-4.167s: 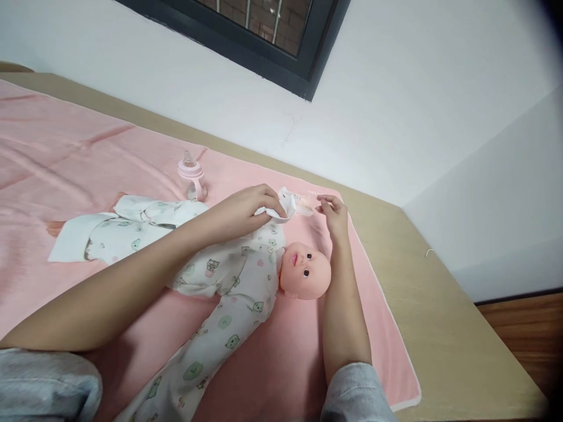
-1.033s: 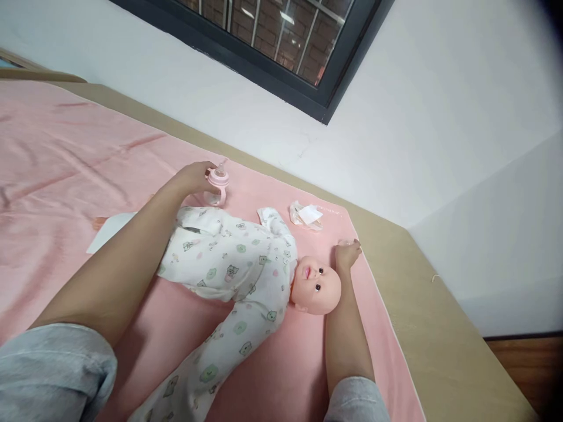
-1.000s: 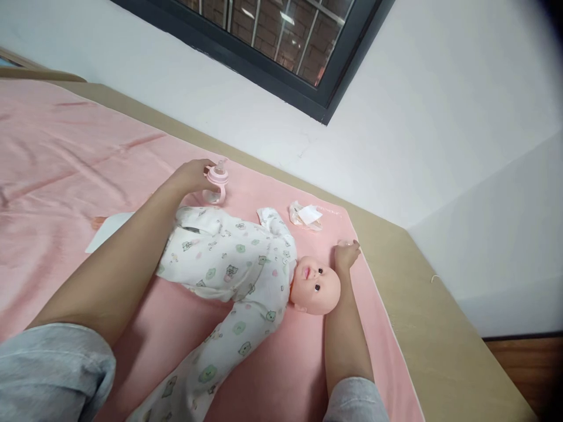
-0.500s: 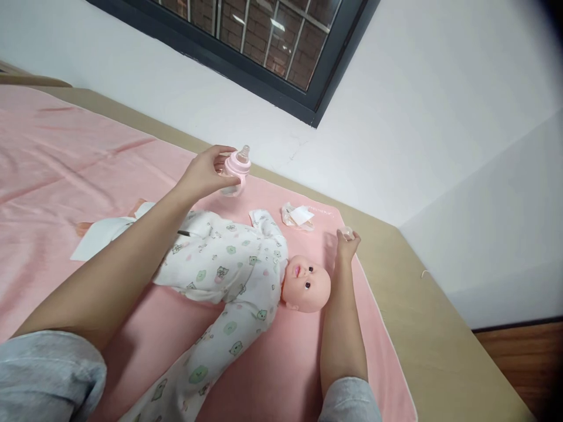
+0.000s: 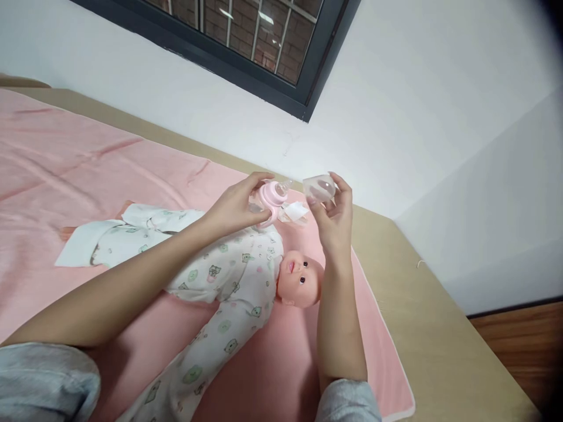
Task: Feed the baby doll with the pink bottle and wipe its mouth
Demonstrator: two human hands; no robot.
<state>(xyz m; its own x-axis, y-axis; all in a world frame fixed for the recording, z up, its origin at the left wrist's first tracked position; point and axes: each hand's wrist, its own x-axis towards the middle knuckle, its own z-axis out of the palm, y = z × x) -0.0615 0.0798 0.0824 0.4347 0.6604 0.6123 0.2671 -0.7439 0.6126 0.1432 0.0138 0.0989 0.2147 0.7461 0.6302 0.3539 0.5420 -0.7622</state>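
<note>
A small baby bottle with a pink collar and a clear teat is held in my left hand, tilted so the teat points right. My right hand grips a translucent bottle cap, its mouth turned toward the teat. A short gap separates cap and teat. Beneath my hands a baby doll lies on its back, dressed in a white suit with green and grey animal prints. My left forearm crosses above the doll's body, and my right forearm passes beside its head.
A pink blanket covers much of the wooden table. Beyond the doll's shoulder lies a clear wrapper with a white paper piece. A white wall and a dark-framed window border the far side.
My right hand has lifted from the blanket's edge with the cap and come left toward the bottle. My left hand has carried the bottle right and lower, tipping it toward the cap.
</note>
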